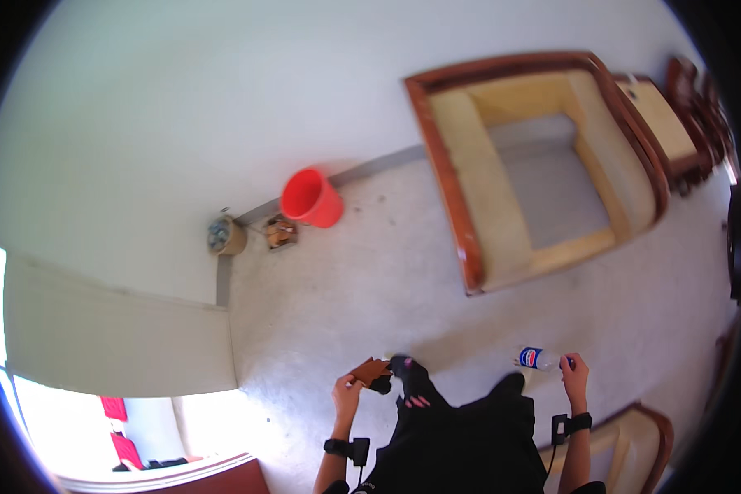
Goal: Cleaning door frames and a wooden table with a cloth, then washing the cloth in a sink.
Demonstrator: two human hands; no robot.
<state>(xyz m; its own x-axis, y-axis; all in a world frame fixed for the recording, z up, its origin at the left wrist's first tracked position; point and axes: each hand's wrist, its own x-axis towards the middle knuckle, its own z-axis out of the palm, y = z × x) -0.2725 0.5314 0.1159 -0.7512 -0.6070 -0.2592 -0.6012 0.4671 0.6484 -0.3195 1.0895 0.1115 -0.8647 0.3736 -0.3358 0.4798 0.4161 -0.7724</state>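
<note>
My left hand [346, 392] grips a brown, crumpled piece [370, 372] that looks like cardboard or stiff paper. A dark thing [380, 385] hangs just below it; I cannot tell whether it is the same piece. In my right hand [575, 370] is the capped neck of a clear plastic Pepsi bottle [540, 359]. The bottle lies sideways in the air, its base pointing left, and looks empty. Both wrists wear black bands with small devices. Under my hands are my dark trousers and shoes on the concrete floor [321, 315].
A red bucket [324, 204] stands by the wall, next to a small cardboard box [281, 233] and a bin holding plastic bottles [234, 239]. A wood-framed sofa base [457, 185] is at the upper right. Another wooden-framed seat [651, 426] is at lower right. A bright doorway opens at lower left.
</note>
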